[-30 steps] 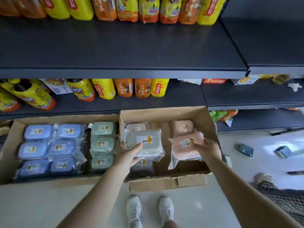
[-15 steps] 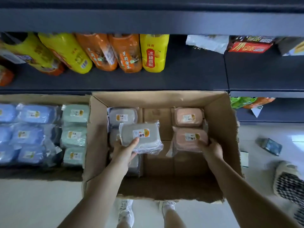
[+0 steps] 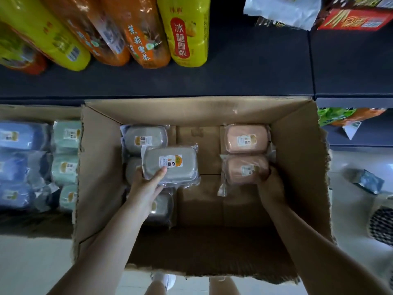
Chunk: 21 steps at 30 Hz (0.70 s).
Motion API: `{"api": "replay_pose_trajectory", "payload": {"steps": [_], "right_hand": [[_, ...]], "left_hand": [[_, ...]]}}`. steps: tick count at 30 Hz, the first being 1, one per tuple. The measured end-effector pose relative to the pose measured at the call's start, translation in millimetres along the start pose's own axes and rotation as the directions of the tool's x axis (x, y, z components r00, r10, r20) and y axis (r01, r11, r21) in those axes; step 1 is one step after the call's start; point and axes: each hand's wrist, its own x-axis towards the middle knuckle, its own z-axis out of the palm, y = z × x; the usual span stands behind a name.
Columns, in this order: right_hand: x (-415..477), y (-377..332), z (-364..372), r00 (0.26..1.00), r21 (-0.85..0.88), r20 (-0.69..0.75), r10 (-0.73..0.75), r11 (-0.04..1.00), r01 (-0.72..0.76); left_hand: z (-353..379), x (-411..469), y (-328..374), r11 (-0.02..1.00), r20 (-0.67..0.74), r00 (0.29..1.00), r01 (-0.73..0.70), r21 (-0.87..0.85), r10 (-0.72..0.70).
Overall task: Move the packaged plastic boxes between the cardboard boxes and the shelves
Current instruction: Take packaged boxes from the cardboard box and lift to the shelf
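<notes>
An open cardboard box point(image 3: 297, 158) stands on the floor under the dark shelf point(image 3: 244, 77). My left hand point(image 3: 148, 184) grips a wrapped grey plastic box point(image 3: 170, 165) over the box's left column, where more grey boxes point(image 3: 144, 138) lie. My right hand point(image 3: 269, 184) holds a wrapped pink plastic box point(image 3: 244, 169) low inside the box, right in front of another pink box point(image 3: 245, 139) on the bottom. A second cardboard box point(image 3: 38, 112) to the left holds several blue packs point(image 3: 19, 136) and green packs point(image 3: 66, 135).
Yellow and orange drink bottles point(image 3: 185, 33) lie on the shelf above the box. A red carton point(image 3: 353, 20) and a white bag sit on the shelf at the upper right. Small packets point(image 3: 365, 180) and a patterned shoe lie on the pale floor to the right.
The view has dropped closer to the box. Both hands have gone down into it; the pink box now sits just in front of the other pink box, the grey one over the left column.
</notes>
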Motion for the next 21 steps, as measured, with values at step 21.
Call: {"api": "replay_pose_trajectory", "payload": {"steps": [21], "right_hand": [[-105.8, -186.2, 60.5, 0.911, 0.249, 0.36, -0.203, 0.961, 0.116]], "left_hand": [[-25.1, 23.1, 46.5, 0.99, 0.024, 0.999, -0.042, -0.131, 0.045]]}}
